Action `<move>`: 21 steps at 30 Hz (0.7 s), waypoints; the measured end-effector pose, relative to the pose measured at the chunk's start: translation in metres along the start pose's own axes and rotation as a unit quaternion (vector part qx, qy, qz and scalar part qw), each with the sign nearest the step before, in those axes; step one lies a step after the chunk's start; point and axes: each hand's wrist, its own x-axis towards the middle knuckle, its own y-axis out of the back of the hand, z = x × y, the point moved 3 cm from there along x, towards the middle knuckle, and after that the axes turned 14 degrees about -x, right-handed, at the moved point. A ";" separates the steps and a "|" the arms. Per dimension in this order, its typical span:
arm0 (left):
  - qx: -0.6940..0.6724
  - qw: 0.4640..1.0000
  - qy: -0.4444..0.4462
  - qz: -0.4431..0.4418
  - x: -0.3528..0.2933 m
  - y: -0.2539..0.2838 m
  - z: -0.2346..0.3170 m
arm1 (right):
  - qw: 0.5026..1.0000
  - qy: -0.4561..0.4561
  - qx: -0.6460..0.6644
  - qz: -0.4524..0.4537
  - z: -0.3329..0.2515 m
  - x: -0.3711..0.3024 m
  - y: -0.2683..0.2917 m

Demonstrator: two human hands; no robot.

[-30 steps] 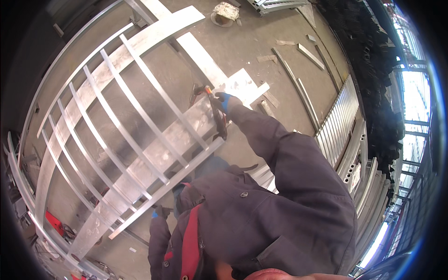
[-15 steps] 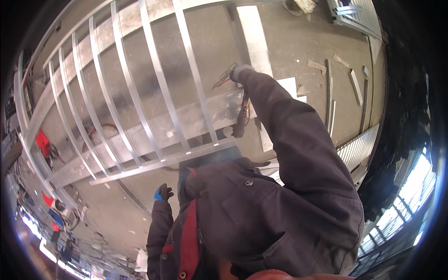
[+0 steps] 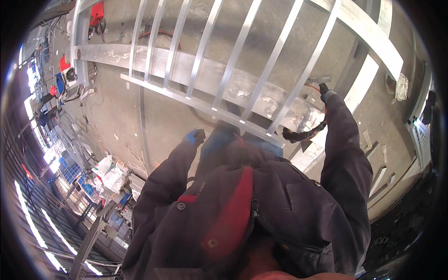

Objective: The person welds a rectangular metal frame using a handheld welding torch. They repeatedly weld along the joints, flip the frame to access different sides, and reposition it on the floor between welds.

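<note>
My gloved right hand (image 3: 324,92) is closed round a corded hand tool (image 3: 320,79) at the right end of a metal frame. The tool's exact kind is hard to make out. A black-wrapped cable (image 3: 305,135) with a red line loops down from it past the frame's near corner. Low in front of my body, my gloved left hand (image 3: 199,136) hangs with loosely bent fingers and nothing visible in it. Nearest to that hand is the near rail (image 3: 186,97) of the frame, whose parallel silver bars (image 3: 239,44) reach away from me.
A broad metal beam (image 3: 154,59) runs beneath the bars. Pale flat lengths (image 3: 361,86) lie at the right, with loose strips (image 3: 379,179) on the floor. Red equipment (image 3: 96,14) stands at the far left. White sacks (image 3: 111,173) and a blue crate (image 3: 77,175) are at the left.
The view has swung, so the frame sits further right and higher in it. My right arm is now bent closer to my body, the tool still in hand. My left hand stays low.
</note>
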 end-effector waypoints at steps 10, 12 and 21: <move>0.047 0.974 -0.204 -0.091 0.016 -0.030 0.068 | 0.951 -0.220 0.182 0.118 -0.023 -0.229 0.007; 0.022 0.963 -0.235 -0.128 0.000 -0.046 0.087 | 0.908 -0.253 0.271 0.196 -0.038 -0.283 0.000; -0.077 0.865 -0.071 -0.491 -0.115 -0.212 0.193 | 0.734 -0.102 0.629 0.235 -0.142 -0.471 0.048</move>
